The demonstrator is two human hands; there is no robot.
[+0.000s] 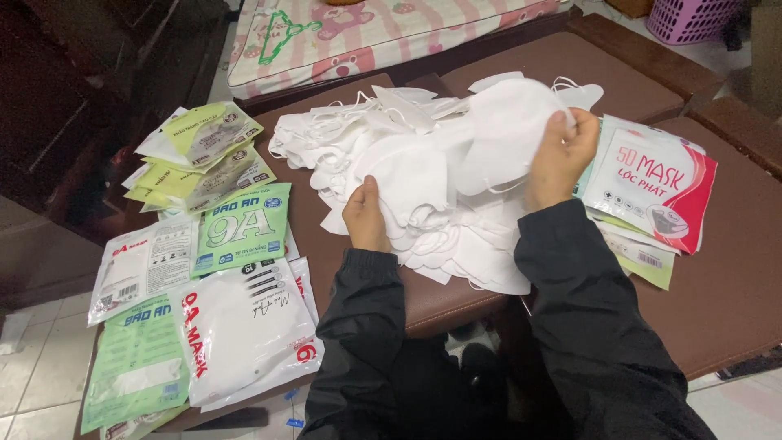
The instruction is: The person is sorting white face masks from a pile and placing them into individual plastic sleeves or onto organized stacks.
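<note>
On the brown padded worktop (456, 301), approx. centre of view, lay a big loose heap of white face masks (383, 155) w/ ear loops tangled among them. Right hand (560, 159) was raised over the heap's right side, fingers (562, 122) curled & pinched shut on the edge of one white mask (505, 134), which it held up, cupped side spread toward the left; that mask hung above the pile, its lower edge overlapping the masks beneath. Left hand (365, 216) rested on the near-left part of the heap, fingers tucked under or into the masks there; couldn't tell whether they were gripping one or just pressing down, since the fingertips were hidden by the white fabric. Both arms wore black jacket sleeves (570, 310). Right of the right hand, just beside the heap, sat a stack of flat mask packets, top one white & red (652, 183), w/ greenish ones under it. Left of the heap, well apart from the left hand, more packets were spread out: pale yellow-green ones (204, 134) at the far left, a green & white packet (243, 228), a white packet w/ red lettering (142, 265), and nearest the viewer a clear packet showing a white mask inside (244, 334). Far end: a pink striped cushion w/ cartoon bears (366, 33) w/ a green hanger (285, 33) on it; a purple plastic basket (688, 18) at top right.
</note>
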